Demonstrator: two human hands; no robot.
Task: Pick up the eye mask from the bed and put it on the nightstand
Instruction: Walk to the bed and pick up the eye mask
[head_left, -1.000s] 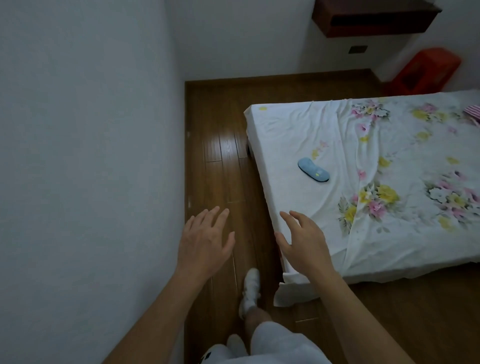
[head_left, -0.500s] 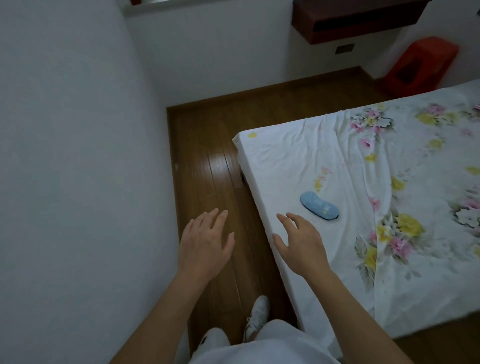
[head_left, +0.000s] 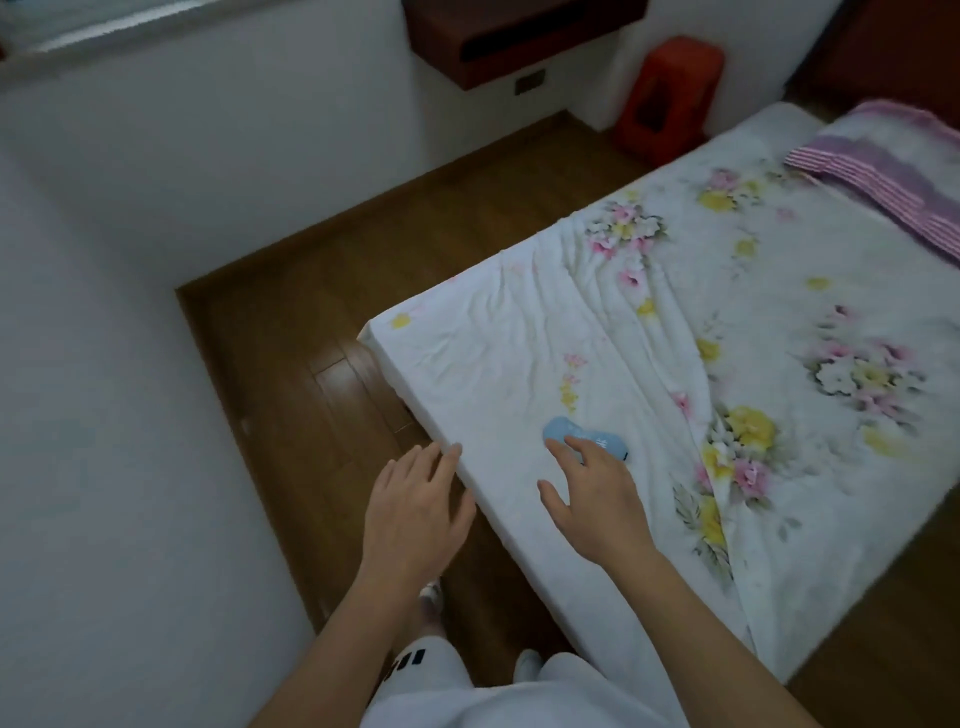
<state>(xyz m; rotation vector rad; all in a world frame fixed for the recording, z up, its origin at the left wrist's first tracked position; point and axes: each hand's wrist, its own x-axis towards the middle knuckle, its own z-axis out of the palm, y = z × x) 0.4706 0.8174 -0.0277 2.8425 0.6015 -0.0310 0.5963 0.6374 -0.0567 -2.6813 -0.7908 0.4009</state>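
A light blue eye mask (head_left: 571, 432) lies flat on the white floral bed sheet (head_left: 519, 353), near the bed's left edge. My right hand (head_left: 592, 493) hovers over its near side with fingers spread; the fingertips overlap the mask's lower edge, and I cannot tell if they touch it. My left hand (head_left: 415, 512) is open, palm down, over the floor beside the mattress edge, holding nothing. A dark red wall-mounted nightstand shelf (head_left: 498, 47) hangs at the back wall, beyond the bed's far corner.
A red plastic stool (head_left: 667, 98) stands by the wall near the head of the bed. A pink striped pillow (head_left: 883, 171) lies at the far right. Wooden floor (head_left: 311, 322) runs between the white wall on my left and the bed. My legs stand below.
I have stepped closer along the bed. My right hand has moved forward over the sheet and now reaches the mask's near edge. The left hand stays open beside the mattress.
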